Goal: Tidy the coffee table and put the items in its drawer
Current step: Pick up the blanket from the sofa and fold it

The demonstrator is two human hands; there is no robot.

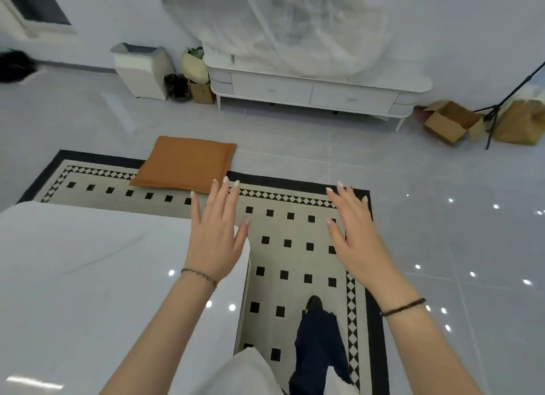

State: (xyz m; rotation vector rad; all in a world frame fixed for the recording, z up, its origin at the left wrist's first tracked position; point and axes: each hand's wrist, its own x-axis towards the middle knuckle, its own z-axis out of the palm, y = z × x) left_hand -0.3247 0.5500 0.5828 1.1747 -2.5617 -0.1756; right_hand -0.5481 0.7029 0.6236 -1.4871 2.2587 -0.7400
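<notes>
With fingers straight and spread, the left hand (216, 238) is held over the corner of the glossy white tabletop (88, 276) and the right hand (358, 238) over the black-and-cream patterned rug (295, 262), whose far border an orange cushion (185, 164) overlaps.

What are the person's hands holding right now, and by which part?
Nothing: the left hand and the right hand are both open, fingers spread, empty.
</notes>
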